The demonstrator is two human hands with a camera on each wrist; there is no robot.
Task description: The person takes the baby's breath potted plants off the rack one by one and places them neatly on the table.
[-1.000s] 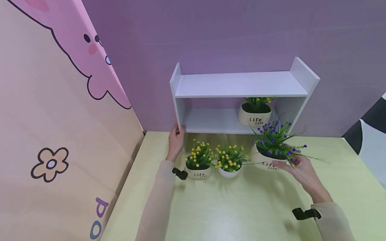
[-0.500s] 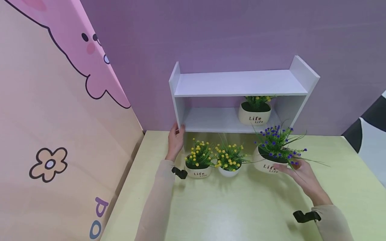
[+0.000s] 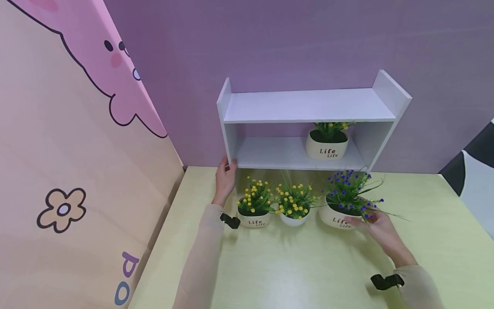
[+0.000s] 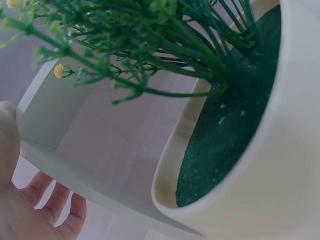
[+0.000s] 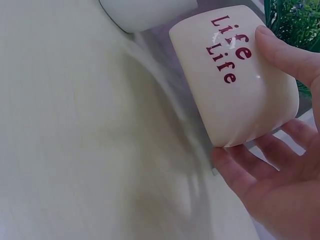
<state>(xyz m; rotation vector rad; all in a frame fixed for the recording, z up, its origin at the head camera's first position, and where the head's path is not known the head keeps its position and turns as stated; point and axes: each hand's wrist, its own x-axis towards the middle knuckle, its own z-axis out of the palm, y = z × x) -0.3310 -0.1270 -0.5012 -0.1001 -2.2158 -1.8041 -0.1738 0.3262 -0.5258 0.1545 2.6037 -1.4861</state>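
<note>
Blue-flowered pot [image 3: 332,218] held in right fingers [image 5: 275,150]; left fingers [image 4: 56,202] grip shelf [image 3: 308,105]. Seemingly partway: one pot [image 3: 327,146] shelved, two yellow-flowered pots [image 3: 254,220] on bench [image 3: 285,266].

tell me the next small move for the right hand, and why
Probably lower the blue-flowered pot onto the table beside the small white pot: the right hand grips it to that pot's right, and its base appears raised off the surface.
</note>
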